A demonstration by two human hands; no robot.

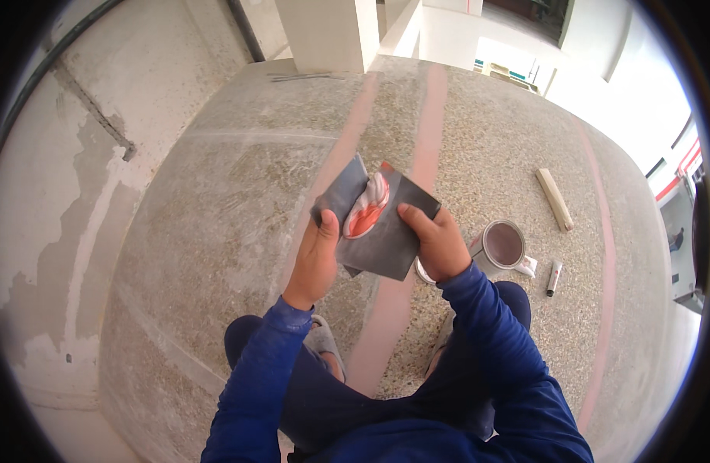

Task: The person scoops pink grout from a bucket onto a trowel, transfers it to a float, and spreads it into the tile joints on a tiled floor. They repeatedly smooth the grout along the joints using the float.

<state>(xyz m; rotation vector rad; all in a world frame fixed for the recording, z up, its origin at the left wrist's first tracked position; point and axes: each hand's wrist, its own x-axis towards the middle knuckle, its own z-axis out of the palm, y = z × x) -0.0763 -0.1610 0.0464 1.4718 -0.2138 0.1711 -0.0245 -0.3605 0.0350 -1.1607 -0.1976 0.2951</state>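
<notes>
My left hand is closed on a dark, flat putty spreader, its thumb along the near edge. In my right hand is a wider dark square putty spreader, gripped with the thumb on top. A lump of putty, white streaked with orange-red, lies on the right spreader against the edge of the left one. A small orange smear marks the far corner of the wider plate. The fingers under both plates are mostly hidden.
By my right knee stands an open can of greyish-pink paste. Close to it lie a white tube and a small dark-capped tube. A wooden stick rests farther off. Pink stripes run along the speckled floor; a pillar rises ahead.
</notes>
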